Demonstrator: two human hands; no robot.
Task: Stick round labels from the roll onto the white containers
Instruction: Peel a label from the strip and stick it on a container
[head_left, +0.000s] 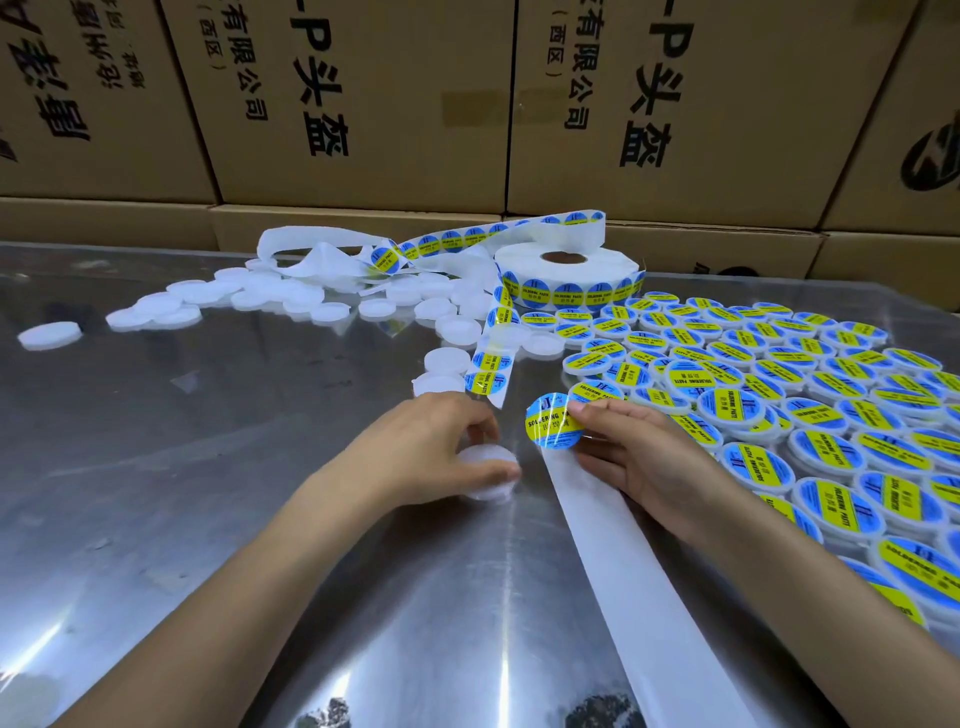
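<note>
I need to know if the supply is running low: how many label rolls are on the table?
1. The label roll lies flat at the table's far edge, behind the labelled containers, its strip trailing toward the hands. None other shows.

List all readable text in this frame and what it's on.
"SOLDERING PASTE": round label pinched in the right hand; small print under it too blurred.
"SOLDERING PASTE": labels on the roll and on the labelled containers.
"有限公司", "(西区)", "P头盔": cardboard boxes behind the table; the rest is cut off or upside down.
No print: blank white container held by the left hand, backing strip.
</note>
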